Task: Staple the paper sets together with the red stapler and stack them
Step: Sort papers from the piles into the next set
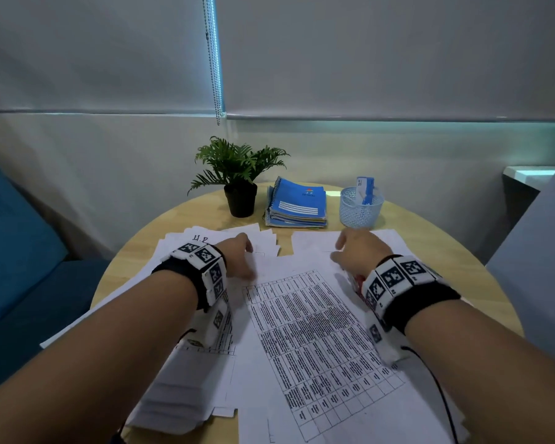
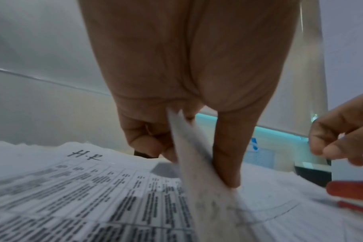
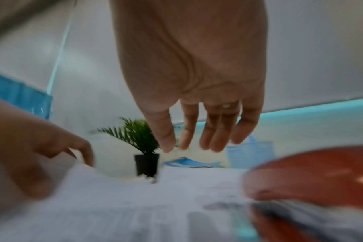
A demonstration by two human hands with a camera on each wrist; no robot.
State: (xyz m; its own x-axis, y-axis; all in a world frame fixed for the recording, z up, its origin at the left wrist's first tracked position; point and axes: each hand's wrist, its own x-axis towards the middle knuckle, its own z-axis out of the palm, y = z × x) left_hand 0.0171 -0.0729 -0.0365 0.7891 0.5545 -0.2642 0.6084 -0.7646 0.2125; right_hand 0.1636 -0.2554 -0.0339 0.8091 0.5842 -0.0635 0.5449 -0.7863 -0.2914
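The round wooden worktop (image 1: 455, 251) held spread papers (image 1: 318, 331) centrally; plant (image 1: 240, 177), notebooks (image 1: 297, 205) and basket (image 1: 361, 208) stood toward twelve o'clock.

round wooden table (image 1: 180, 219) | grey roller blinds (image 1: 382, 59) | blue sofa (image 1: 16, 251) | cool window light

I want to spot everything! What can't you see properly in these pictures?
- Red stapler: head view, mostly hidden behind the right wrist band; blurred in the right wrist view.
- Left hand: its fingertips pinching the paper corner, hidden in the head view.
- Printed table text: too small.
- Right hand: blurred.
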